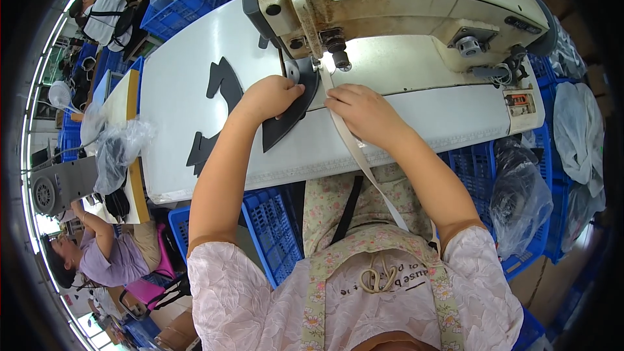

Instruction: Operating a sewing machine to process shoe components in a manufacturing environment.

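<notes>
A cream industrial sewing machine (403,10) stands over a white table (416,117). Under its needle area lies a curved dark grey cut piece (286,129), and my left hand (272,97) is closed on its inner edge, thumb pressed on top. A long off-white strip (354,146) runs from the needle area down over the table edge to my lap. My right hand (364,112) pinches that strip just in front of the needle. More dark cut pieces (224,84) lie on the table left of my left forearm, which partly hides them.
Blue crates (273,234) stand below the table's front edge, and others (182,3) at the back left. Clear plastic bags (520,198) hang over crates at right. A person (117,250) sits at another machine (62,185) on the left; a second person (107,13) is farther back.
</notes>
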`<action>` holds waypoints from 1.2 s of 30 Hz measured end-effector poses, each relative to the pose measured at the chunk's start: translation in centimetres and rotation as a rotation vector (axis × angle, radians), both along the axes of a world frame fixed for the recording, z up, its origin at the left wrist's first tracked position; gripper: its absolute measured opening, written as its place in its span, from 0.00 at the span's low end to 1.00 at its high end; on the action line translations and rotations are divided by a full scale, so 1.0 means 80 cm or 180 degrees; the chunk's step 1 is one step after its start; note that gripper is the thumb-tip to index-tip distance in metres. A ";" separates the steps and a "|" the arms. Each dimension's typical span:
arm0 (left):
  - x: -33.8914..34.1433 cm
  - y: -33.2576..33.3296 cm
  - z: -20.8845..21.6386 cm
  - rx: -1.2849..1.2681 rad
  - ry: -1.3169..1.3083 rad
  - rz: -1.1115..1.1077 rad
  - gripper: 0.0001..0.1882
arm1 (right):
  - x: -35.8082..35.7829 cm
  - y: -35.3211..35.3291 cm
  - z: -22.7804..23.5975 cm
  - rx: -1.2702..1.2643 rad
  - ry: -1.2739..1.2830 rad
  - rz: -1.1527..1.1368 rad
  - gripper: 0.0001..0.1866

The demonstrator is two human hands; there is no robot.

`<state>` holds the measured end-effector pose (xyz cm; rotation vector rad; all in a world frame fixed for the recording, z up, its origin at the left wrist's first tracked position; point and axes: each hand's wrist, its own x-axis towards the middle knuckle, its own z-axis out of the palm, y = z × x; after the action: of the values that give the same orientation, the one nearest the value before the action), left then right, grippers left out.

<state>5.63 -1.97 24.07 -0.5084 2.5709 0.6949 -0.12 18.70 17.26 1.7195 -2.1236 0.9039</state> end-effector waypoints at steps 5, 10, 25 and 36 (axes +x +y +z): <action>0.006 -0.011 -0.016 0.0311 0.0176 -0.0042 0.17 | -0.002 0.001 -0.001 -0.0041 -0.0074 0.0009 0.09; 0.002 -0.007 -0.011 0.0302 0.0351 -0.0078 0.17 | -0.002 0.006 0.005 0.0258 -0.0203 0.0230 0.09; -0.002 -0.002 -0.010 0.0219 0.0236 -0.0076 0.19 | -0.004 0.007 0.007 0.0213 -0.0022 0.0158 0.08; -0.012 0.006 -0.033 0.0044 0.0797 0.0279 0.18 | 0.000 0.006 0.000 0.0150 -0.0122 0.0062 0.12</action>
<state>4.68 -1.50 21.43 -0.5642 2.7866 0.8545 -0.13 19.21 17.24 1.7621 -2.1727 0.9063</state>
